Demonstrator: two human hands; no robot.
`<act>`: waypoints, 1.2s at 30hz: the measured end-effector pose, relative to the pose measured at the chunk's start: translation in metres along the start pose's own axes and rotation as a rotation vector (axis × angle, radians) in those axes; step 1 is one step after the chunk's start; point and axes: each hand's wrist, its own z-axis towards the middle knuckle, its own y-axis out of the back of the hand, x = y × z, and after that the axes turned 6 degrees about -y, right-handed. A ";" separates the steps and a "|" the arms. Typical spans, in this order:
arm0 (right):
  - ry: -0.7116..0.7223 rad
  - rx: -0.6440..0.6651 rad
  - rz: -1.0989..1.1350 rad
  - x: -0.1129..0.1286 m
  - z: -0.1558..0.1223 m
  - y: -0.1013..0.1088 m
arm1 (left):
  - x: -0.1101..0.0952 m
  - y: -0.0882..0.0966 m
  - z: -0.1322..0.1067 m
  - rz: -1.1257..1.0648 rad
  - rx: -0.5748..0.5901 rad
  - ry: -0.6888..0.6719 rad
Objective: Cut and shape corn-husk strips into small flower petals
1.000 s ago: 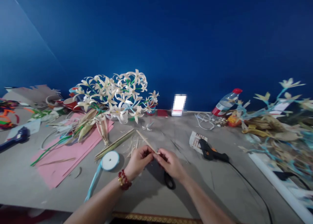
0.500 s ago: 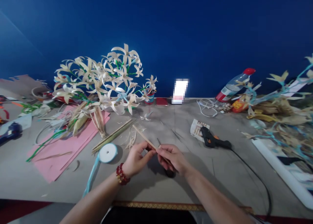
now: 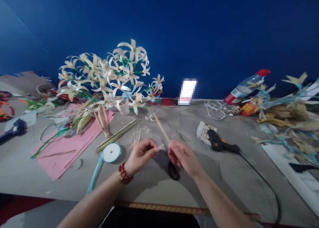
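My left hand (image 3: 143, 154), a beaded bracelet at its wrist, is closed with thumb and forefinger pinching a small whitish sliver (image 3: 161, 146). Beside it, my right hand (image 3: 183, 157) is wrapped round the lower end of a thin pale stick (image 3: 161, 127), which slants up and away to the left. The two hands are slightly apart over the middle of the table. Below my right hand shows the black handle of a pair of scissors (image 3: 173, 172); the rest of them is partly hidden. Thin pale shavings (image 3: 136, 137) lie just beyond my left hand.
A ribbon spool (image 3: 111, 153), pink paper (image 3: 53, 165) and long stalks (image 3: 117, 135) lie to the left. Pale handmade flowers (image 3: 127, 75) stand behind. On the right are a black glue gun (image 3: 221, 144) with its cable, a bottle (image 3: 245, 88) and a white board (image 3: 289, 174).
My hands have moved apart. The stick has swung more upright in my right hand, and a whitish sliver now shows in my left fingers. More of the scissors' handle is visible.
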 end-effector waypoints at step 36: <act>-0.274 0.448 0.146 -0.015 0.003 -0.010 | -0.008 0.000 -0.003 0.311 0.102 -0.336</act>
